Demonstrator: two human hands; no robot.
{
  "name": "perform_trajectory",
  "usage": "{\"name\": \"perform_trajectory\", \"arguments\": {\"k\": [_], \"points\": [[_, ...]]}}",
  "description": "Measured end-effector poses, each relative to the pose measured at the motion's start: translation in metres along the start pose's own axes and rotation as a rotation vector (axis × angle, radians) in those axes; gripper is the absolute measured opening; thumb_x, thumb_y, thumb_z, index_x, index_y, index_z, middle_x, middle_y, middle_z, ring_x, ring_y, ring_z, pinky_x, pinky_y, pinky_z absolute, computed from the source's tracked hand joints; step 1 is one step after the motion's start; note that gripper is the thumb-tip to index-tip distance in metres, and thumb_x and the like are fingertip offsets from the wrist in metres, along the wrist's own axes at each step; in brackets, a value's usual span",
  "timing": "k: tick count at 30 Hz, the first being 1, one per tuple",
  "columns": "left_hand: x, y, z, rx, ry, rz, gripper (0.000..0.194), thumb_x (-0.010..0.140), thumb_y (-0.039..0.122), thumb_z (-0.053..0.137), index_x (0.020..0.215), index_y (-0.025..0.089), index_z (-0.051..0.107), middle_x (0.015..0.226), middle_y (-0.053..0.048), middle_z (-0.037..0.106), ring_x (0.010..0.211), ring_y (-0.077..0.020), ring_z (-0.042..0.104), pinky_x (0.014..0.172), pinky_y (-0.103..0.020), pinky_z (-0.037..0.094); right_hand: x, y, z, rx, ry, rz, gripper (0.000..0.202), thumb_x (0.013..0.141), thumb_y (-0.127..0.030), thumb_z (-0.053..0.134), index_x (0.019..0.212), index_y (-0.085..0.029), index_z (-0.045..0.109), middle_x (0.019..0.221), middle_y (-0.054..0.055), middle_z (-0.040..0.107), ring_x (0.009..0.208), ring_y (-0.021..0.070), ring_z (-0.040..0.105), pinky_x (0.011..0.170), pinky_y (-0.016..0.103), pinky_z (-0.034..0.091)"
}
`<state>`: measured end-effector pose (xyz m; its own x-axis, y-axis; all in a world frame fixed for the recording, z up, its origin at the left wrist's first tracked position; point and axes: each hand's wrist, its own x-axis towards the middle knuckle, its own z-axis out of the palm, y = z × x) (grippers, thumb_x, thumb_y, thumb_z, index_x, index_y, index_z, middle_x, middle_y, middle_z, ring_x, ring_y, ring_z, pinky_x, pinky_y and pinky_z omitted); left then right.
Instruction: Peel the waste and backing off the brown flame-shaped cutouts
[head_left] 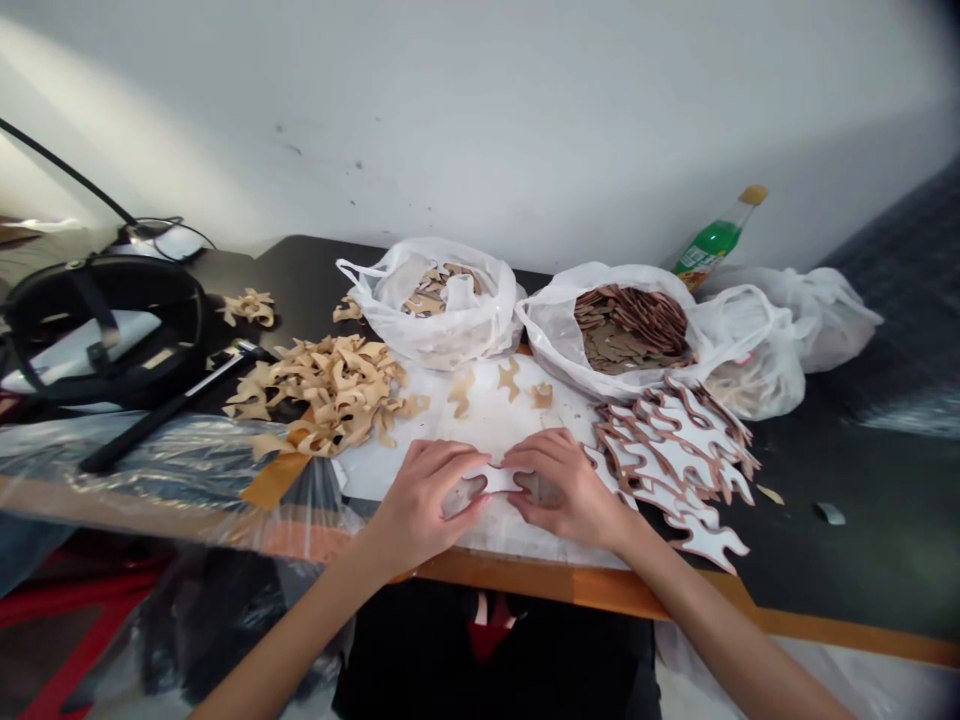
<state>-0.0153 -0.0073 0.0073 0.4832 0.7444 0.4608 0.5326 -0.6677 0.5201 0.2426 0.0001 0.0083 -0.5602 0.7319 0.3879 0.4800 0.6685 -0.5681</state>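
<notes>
In the head view, we hold a small white cutout [499,479] at the centre, just above the white sheet [551,552]. Our left hand [424,492] pinches its left end between thumb and fingers, and our right hand [574,487] grips the other end the same way.

From the cutout, the heap of curled tan pieces [337,385] lies at ten o'clock and an open plastic bag [450,335] at eleven. Between one and two sits a second bag [551,325] of flat brown pieces [637,325], with a green bottle [709,250] farther out. At three o'clock, the white-faced stack [667,440] spreads in loose, overlapping layers (hardly a tidy pile).

We judge that pulling unevenly could bend or tear the cutout at its narrow middle, and a weak pinch on its curved ends could let it slip. Our right forearm passes close to the stack's near edge, so a careless outward sweep might send pieces sliding. Tugging either bag's thin rim could spill its contents.
</notes>
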Motion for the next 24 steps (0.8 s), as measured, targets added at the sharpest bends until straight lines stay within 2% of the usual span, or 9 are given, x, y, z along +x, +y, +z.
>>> {"name": "perform_trajectory", "arguments": {"k": [7, 15, 24], "points": [[0.0025, 0.0013, 0.0014, 0.019, -0.065, -0.024, 0.022, 0.099, 0.024, 0.066, 0.121, 0.025, 0.066, 0.117, -0.006, 0.073, 0.109, -0.0229, 0.067, 0.098, -0.041, 0.042, -0.0011, 0.0035, 0.0011, -0.040, -0.017, -0.015, 0.020, 0.097, -0.023, 0.073, 0.117, -0.026, 0.071, 0.120, 0.007, 0.073, 0.111, 0.0257, 0.063, 0.098, 0.045, 0.044], [0.0045, 0.0025, 0.0040, 0.063, -0.140, -0.080, 0.019, 0.097, 0.022, 0.066, 0.116, 0.024, 0.067, 0.114, -0.005, 0.073, 0.107, -0.0228, 0.068, 0.097, -0.042, 0.040, -0.0011, 0.0059, 0.0024, -0.089, -0.085, 0.003, 0.017, 0.098, -0.025, 0.072, 0.115, -0.026, 0.072, 0.118, 0.007, 0.073, 0.107, 0.0255, 0.063, 0.095, 0.045, 0.043], [0.0059, 0.0026, 0.0061, 0.077, -0.174, -0.115, 0.019, 0.097, 0.022, 0.065, 0.116, 0.023, 0.067, 0.114, -0.005, 0.072, 0.108, -0.0238, 0.066, 0.099, -0.042, 0.039, 0.0009, 0.0059, 0.0020, -0.081, -0.118, 0.020, 0.013, 0.098, -0.023, 0.072, 0.111, -0.025, 0.072, 0.116, 0.006, 0.074, 0.107, 0.0243, 0.063, 0.095, 0.043, 0.042]]}}
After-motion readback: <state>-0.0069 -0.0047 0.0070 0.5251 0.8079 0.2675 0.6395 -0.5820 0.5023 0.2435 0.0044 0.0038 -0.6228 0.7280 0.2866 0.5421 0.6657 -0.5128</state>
